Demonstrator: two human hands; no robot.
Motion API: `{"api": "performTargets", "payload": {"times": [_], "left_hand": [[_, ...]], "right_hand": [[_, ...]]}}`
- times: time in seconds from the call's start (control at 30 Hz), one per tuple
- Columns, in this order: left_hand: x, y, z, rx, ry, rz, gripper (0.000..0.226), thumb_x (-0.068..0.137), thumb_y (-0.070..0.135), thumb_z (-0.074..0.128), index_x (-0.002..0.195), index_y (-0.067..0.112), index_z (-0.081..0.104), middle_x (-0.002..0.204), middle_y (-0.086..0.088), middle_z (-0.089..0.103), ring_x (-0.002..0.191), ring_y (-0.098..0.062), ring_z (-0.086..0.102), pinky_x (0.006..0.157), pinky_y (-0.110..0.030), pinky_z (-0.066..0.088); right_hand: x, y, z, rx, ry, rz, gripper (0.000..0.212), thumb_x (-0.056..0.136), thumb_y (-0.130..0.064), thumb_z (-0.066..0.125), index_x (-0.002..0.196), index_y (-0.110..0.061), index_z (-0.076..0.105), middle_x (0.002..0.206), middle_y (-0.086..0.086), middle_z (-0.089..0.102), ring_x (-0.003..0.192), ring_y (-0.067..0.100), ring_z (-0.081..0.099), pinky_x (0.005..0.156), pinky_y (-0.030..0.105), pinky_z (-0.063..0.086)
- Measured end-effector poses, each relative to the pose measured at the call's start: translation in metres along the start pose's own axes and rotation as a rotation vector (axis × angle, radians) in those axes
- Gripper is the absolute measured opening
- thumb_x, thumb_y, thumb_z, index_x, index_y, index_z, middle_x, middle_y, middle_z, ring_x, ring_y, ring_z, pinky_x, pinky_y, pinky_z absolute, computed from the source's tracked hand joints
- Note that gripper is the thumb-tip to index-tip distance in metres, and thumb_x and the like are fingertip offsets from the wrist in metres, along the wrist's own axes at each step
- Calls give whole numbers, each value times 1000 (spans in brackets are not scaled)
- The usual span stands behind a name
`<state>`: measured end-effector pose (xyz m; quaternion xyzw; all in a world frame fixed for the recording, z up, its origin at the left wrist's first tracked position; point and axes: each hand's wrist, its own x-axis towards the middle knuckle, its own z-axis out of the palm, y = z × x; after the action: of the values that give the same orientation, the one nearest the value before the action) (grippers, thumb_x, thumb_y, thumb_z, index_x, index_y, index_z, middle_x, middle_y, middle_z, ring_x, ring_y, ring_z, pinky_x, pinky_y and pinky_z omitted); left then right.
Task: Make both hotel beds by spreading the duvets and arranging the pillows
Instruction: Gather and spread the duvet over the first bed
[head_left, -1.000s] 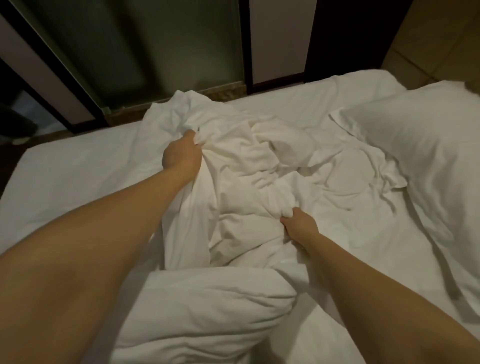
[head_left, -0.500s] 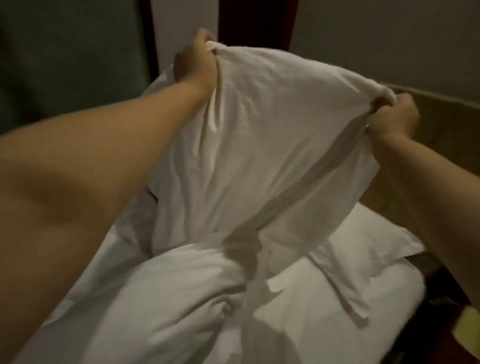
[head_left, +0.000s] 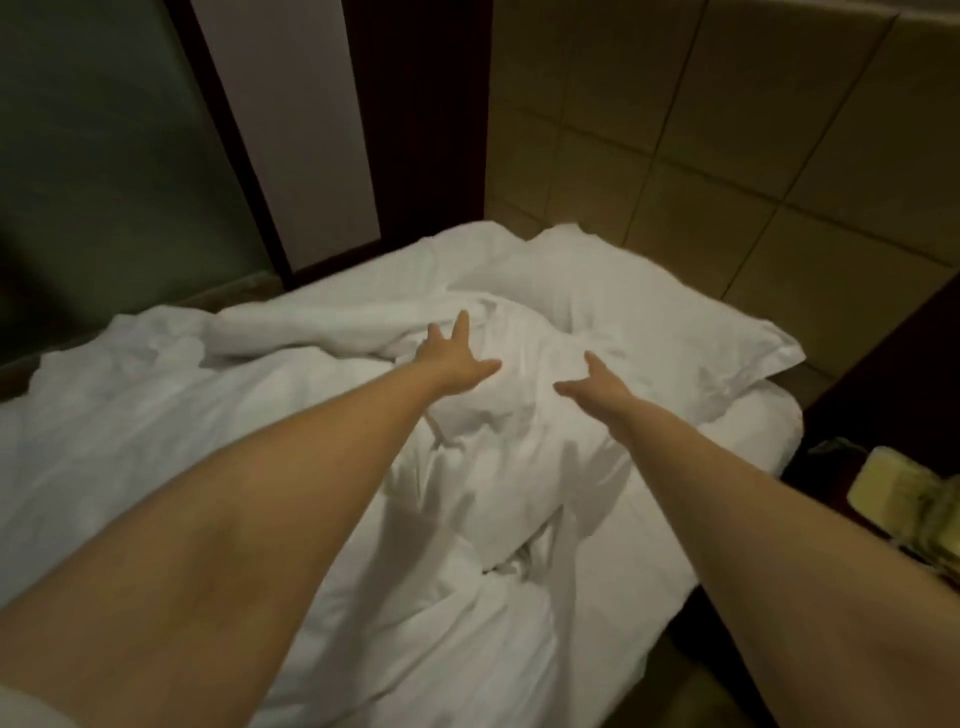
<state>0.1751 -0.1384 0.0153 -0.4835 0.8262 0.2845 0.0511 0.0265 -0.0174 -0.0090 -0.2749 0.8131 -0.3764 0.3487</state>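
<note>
left grip (head_left: 453, 358) and right grip (head_left: 597, 387) are reaching, wide and empty, toward the crumpled white fabric duvet (head_left: 493, 467); seemingly light and floppy, it is begging corner holds.

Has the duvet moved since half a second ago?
Yes. It dropped from above the bed onto it, beside the pillow; left hand and right hand are open.

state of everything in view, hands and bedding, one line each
left hand: open, fingers spread, holding nothing
right hand: open, fingers spread, holding nothing
duvet: bunched in creased folds, not spread flat
pillow: lying at the head of the bed, duvet heaped against it
</note>
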Motion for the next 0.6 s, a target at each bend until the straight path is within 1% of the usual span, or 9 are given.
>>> {"api": "performTargets", "payload": {"times": [0.1, 0.2, 0.27, 0.33, 0.4, 0.43, 0.5, 0.53, 0.6], "left_hand": [[-7, -42, 52, 43, -99, -101, 93, 88, 59, 51, 150, 27, -11, 157, -18, -8, 144, -38, 12, 115, -41, 20], [-22, -88, 101, 96, -198, -160, 97, 84, 63, 53, 150, 30, -10, 158, -15, -4, 144, -37, 11, 114, -50, 20], [-31, -109, 130, 259, -227, -142, 99, 81, 67, 53, 150, 32, -10, 159, -11, -2, 145, -33, 5, 115, -53, 13], [-36, -113, 151, 410, -239, -98, 102, 79, 71, 51, 149, 32, -11, 159, -8, 1, 146, -30, 2, 112, -56, 6], [-31, -103, 163, 415, -228, -96, 107, 76, 73, 52, 150, 28, -11, 157, -7, 9, 144, -29, 11, 112, -57, 7], [-27, -97, 168, 379, -225, -117, 110, 75, 73, 54, 150, 26, -12, 156, -7, 13, 143, -28, 17, 112, -58, 8], [-18, -86, 177, 314, -229, -181, 119, 71, 74, 58, 148, 25, -17, 155, -9, 14, 140, -29, 23, 112, -59, 13], [-14, -81, 183, 296, -229, -218, 122, 69, 74, 59, 147, 25, -21, 155, -10, 13, 140, -30, 23, 111, -59, 14], [-8, -70, 191, 306, -196, -285, 122, 71, 71, 60, 147, 23, -23, 153, -12, 17, 138, -32, 27, 109, -58, 17]], "right_hand": [[5, 51, 46, -9, -52, 190, 90, 88, -24, 68, 153, -11, 7, 156, 13, 21, 140, 31, 29, 106, 34, 33], [-1, 100, 87, -7, -51, 337, 109, 76, -36, 78, 151, -11, 4, 153, 14, 25, 137, 35, 31, 109, 44, 35], [-6, 131, 108, 24, -11, 439, 114, 70, -35, 82, 151, -15, 4, 152, 16, 23, 135, 37, 30, 103, 48, 40], [-12, 159, 121, 179, -9, 581, 118, 68, -30, 85, 151, -23, 2, 150, 18, 19, 132, 41, 33, 91, 52, 47], [-11, 181, 128, 281, -21, 650, 123, 68, -28, 86, 151, -27, -5, 151, 19, 20, 131, 42, 35, 87, 51, 47], [-8, 188, 128, 329, -29, 647, 125, 67, -26, 86, 151, -27, -6, 149, 19, 25, 130, 41, 39, 89, 48, 46], [4, 197, 123, 418, -41, 628, 121, 70, -19, 84, 151, -21, -5, 143, 16, 37, 126, 37, 44, 89, 41, 45], [12, 199, 119, 435, -46, 622, 115, 72, -17, 83, 151, -16, -1, 141, 16, 40, 126, 36, 45, 87, 41, 44], [27, 203, 109, 438, -56, 625, 98, 76, -14, 80, 150, -10, 16, 137, 14, 44, 124, 35, 47, 85, 41, 44]]}}
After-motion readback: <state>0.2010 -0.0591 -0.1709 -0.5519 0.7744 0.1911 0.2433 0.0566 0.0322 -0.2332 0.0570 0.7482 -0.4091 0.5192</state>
